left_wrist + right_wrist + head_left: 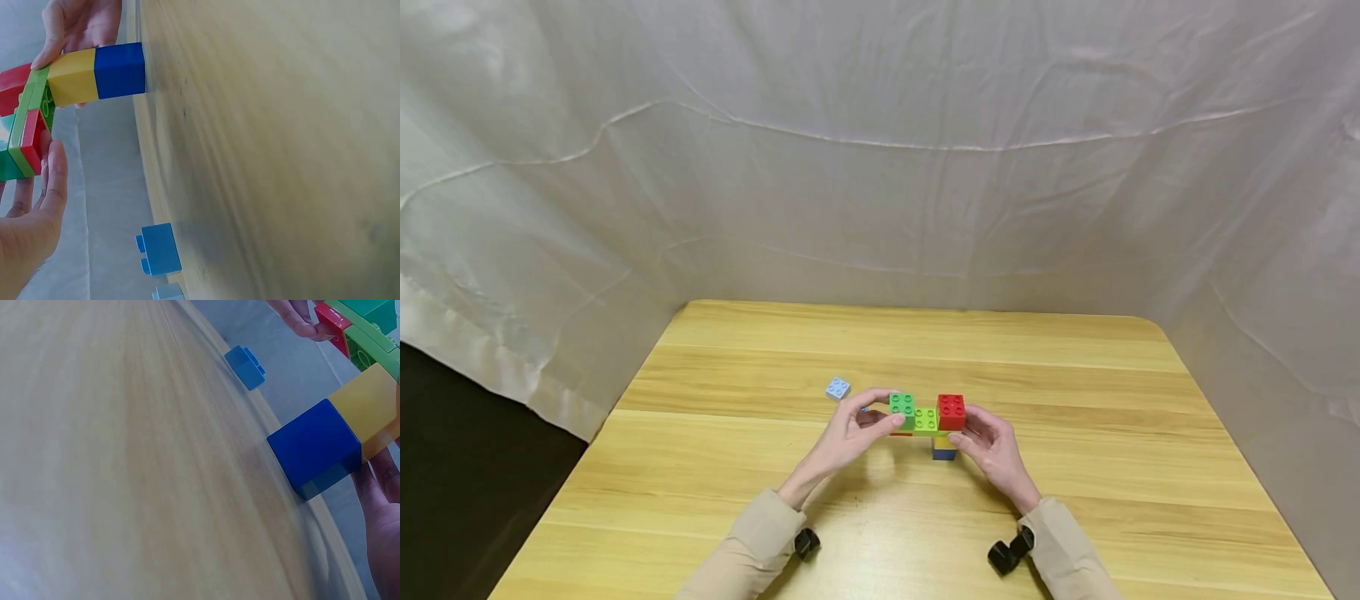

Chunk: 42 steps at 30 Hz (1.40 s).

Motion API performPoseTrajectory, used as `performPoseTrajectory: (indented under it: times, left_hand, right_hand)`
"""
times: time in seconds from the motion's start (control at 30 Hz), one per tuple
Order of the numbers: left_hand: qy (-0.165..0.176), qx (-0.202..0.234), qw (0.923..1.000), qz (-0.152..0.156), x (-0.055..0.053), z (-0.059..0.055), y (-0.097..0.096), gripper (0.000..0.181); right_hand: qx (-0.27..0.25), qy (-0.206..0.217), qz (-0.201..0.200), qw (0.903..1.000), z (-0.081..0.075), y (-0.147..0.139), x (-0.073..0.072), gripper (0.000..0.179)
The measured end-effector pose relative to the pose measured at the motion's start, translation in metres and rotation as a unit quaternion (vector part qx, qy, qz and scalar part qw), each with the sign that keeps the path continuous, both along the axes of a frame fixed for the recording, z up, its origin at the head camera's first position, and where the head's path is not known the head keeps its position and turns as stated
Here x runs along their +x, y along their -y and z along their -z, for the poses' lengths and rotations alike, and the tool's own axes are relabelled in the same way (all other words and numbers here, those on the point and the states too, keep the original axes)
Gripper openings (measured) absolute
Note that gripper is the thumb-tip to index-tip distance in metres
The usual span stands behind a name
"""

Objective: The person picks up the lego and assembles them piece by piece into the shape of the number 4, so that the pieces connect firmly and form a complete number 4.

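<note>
Both hands hold one structure of toy building bricks. A long lime-green brick (926, 420) forms its crossbar, carrying a green brick (902, 405) on the left and a red brick (951, 412) on the right. Beneath the right end, a yellow brick (73, 77) sits on a dark blue brick (120, 70), the stack's foot at the tabletop. A thinner red brick (32, 142) is under the left end. My left hand (844, 435) pinches that left end, thumb on the green brick and fingertips at the thinner red one. My right hand (995, 448) grips the right end around the red and yellow bricks.
On the wooden table (737, 467), a light blue brick (838, 387) lies beyond the left hand. A medium blue brick (161, 250) stands close by, mostly hidden by that hand in the head view. Grey cloth (880, 167) hangs around the table's back and sides.
</note>
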State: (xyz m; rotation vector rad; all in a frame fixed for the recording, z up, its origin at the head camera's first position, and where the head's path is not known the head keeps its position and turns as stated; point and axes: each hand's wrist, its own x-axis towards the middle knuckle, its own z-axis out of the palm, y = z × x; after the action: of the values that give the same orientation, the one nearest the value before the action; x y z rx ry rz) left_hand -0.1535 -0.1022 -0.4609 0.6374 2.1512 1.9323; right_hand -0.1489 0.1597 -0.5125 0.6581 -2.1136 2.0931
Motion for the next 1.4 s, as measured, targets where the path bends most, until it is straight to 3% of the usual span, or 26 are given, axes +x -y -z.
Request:
performPoseTrajectory:
  times: [0.3, 0.63, 0.83, 1.4]
  left_hand:
    - [0.008, -0.028, 0.9995, 0.013, -0.003, -0.002, 0.004, 0.045]
    - [-0.079, -0.111, 0.9903, 0.029, -0.019, 0.005, 0.041, 0.053]
    - [-0.108, -0.153, 0.9817, 0.037, -0.03, 0.009, 0.057, 0.057]
    - [-0.076, -0.193, 0.9776, 0.039, -0.044, 0.017, 0.061, 0.06]
  right_hand:
    - [-0.009, 0.004, 0.0, 1.0, 0.001, -0.001, -0.001, 0.045]
    - [-0.019, 0.004, -0.003, 0.9998, 0.0, -0.001, -0.001, 0.042]
    - [-0.014, 0.001, -0.007, 0.9999, -0.001, -0.001, -0.001, 0.044]
    - [-0.015, 0.002, -0.016, 0.9998, 0.0, -0.001, -0.001, 0.047]
